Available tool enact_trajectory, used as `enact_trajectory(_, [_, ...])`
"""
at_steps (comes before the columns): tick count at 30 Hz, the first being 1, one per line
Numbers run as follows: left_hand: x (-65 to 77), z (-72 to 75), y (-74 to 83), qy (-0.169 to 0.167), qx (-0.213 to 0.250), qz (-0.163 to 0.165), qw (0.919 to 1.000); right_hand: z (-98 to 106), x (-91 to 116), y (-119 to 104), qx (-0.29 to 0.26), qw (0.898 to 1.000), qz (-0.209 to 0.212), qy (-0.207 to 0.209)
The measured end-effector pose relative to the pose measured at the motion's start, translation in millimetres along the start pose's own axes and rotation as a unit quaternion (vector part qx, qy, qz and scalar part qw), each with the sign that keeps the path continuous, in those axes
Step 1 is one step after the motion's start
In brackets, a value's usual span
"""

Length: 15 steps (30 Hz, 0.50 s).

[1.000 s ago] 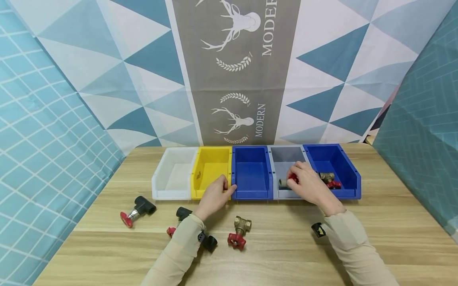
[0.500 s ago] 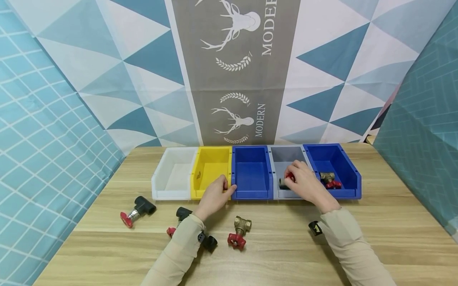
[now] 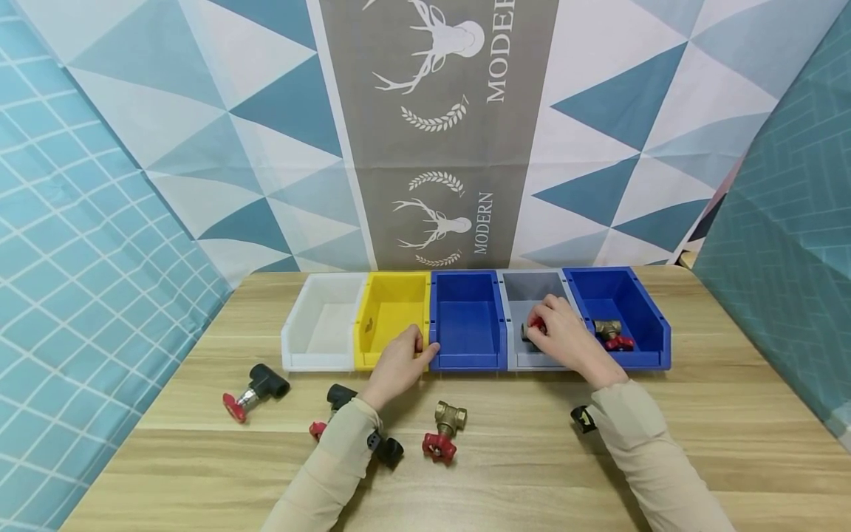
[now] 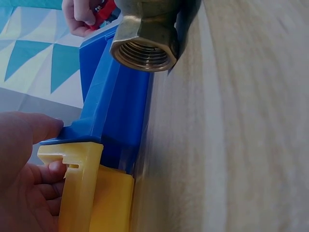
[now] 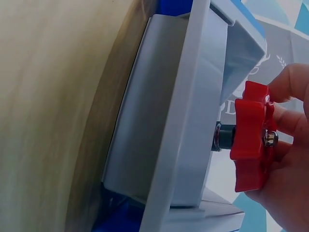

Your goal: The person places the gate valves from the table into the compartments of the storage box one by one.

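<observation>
My right hand (image 3: 565, 336) is inside the grey bin (image 3: 535, 284), fingers and thumb holding the red handwheel (image 5: 251, 140) of a valve. The valve's dark stem (image 5: 223, 136) runs behind the bin's front lip in the right wrist view, so the body is mostly hidden there. Over at the yellow bin (image 3: 399, 303), my left hand (image 3: 399, 363) grips the front corner, fingers curled under the yellow rim (image 4: 79, 164) and thumb on the neighbouring blue bin (image 4: 96, 104). Just in front of these bins lies a brass valve (image 3: 450, 419) with a red handwheel.
A white bin (image 3: 322, 314) ends the row at left. The right-hand blue bin (image 3: 601, 292) holds a brass valve (image 3: 608, 329) with a red handwheel. Two black-bodied valves lie on the wooden table: one valve (image 3: 269, 382) at left, another valve (image 3: 340, 396) partly under my left sleeve.
My right hand has shifted slightly left and farther back in the grey bin, taking the valve with it. My left hand stays in place.
</observation>
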State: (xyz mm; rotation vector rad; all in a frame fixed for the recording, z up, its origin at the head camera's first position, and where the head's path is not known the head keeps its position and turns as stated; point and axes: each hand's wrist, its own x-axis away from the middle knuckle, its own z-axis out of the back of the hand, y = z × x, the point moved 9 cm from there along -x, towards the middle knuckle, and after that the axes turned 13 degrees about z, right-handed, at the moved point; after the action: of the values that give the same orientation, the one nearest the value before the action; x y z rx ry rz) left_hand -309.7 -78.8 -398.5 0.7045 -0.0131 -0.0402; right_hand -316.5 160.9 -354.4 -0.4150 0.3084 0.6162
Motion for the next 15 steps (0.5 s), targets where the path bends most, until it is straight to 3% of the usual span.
enact_trajectory(15, [0.0,-0.2,-0.3,-0.003,-0.002,0.006,1.0,-6.0,-4.0,2.3,-0.004,1.0,0.0,-0.001])
